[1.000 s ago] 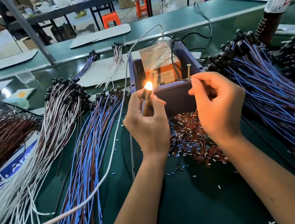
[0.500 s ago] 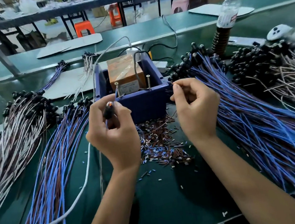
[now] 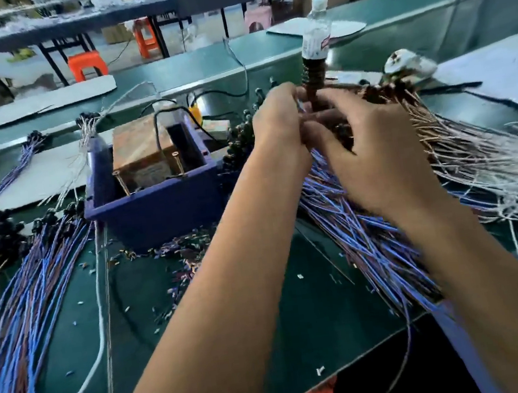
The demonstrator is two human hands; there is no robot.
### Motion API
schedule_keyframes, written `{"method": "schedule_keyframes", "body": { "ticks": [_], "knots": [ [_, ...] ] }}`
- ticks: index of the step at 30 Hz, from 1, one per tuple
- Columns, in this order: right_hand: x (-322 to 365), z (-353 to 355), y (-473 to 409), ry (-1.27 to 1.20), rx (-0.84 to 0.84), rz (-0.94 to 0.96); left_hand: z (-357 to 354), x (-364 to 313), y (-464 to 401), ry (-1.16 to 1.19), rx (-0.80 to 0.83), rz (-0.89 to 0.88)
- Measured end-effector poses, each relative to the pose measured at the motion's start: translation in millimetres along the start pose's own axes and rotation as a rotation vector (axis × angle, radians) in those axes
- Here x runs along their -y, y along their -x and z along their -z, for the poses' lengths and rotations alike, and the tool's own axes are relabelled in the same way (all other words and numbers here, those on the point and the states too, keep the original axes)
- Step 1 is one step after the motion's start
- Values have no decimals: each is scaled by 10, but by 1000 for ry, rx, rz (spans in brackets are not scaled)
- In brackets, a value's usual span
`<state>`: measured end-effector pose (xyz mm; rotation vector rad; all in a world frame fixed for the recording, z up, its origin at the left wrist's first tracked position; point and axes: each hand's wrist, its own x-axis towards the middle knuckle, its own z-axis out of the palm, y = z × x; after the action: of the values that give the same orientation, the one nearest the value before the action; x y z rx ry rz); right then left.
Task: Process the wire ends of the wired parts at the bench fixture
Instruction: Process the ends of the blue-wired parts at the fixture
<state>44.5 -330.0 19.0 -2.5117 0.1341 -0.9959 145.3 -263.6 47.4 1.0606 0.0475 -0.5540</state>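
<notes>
Our left hand [image 3: 278, 125] and right hand [image 3: 373, 153] meet mid-right of frame, fingers curled into blue-brown wire pile [image 3: 363, 235], exact grasp blurred, can't tell, blue fixture box [image 3: 154, 206] center-left.

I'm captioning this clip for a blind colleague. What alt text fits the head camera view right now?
A person's left hand and right hand meet over a pile of blue and brown wired parts right of a blue bench fixture box. Motion blur hides their grip. More wire bundles lie left on the green bench.
</notes>
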Motion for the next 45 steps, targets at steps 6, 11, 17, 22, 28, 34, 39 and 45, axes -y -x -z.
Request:
{"method": "schedule_keyframes", "body": {
  "ticks": [6, 11, 17, 22, 28, 34, 39, 45],
  "knots": [
    [-217, 67, 43, 142, 161, -70, -10, 80, -145, 368, 51, 25],
    [-234, 258, -24, -95, 368, -98, -34, -117, -173, 681, 200, -6],
    [-314, 532, -149, -47, 101, -88, 55, -228, -344, 76, -68, -280],
    [-537, 208, -19, 221, 314, -242, 286, 16, -570, -1092, -409, -691],
    [-670, -113, 114, 285, 308, -258, 394, 237, -653, -1495, -489, -764],
    [-630, -10, 45, 207, 284, -282, 532, 280, -488, -1253, -470, -811],
    [-272, -70, -36, 130, 134, -209, 907, 470, -103, -1048, -259, -808],
    [412, -462, 22, -12, 174, -116, 1500, 253, 448, -1118, -70, -607]
  ]
}}
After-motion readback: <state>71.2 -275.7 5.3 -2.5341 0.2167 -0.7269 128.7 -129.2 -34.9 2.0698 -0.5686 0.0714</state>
